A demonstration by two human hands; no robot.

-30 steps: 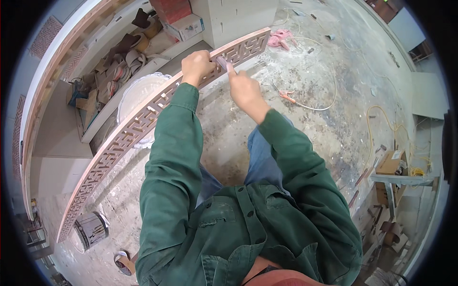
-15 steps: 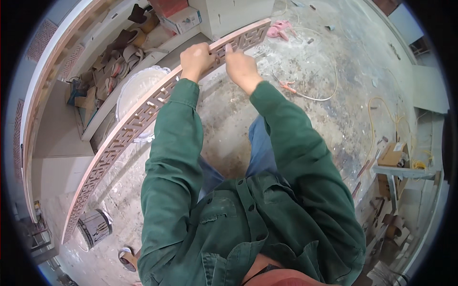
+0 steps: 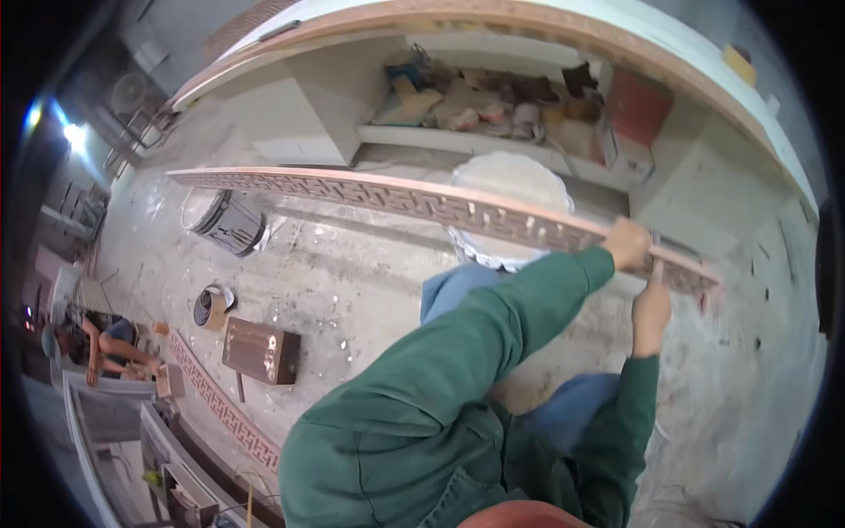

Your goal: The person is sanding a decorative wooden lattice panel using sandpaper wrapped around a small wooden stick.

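A long, narrow wooden fretwork panel with a pierced geometric pattern stretches on its edge from the far left to the right. My left hand is closed over its upper edge close to the right end. Just beside it, my right hand grips the panel's near face, with the thumb or a finger pointing up against it. Motion slightly smears both hands, and whether the right one also holds something small is hidden. Behind the panel, a round white tub with a plastic-lined rim is partly covered by it.
Beneath the long workbench lies a shelf of shoes and rags. A paint bucket stands under the panel's far end. Nearer are a brown metal box, another fretwork strip and a seated person at left.
My view has swung left, so the panel now runs across the picture and the left side of the room shows. Both hands remain near the panel's right end.
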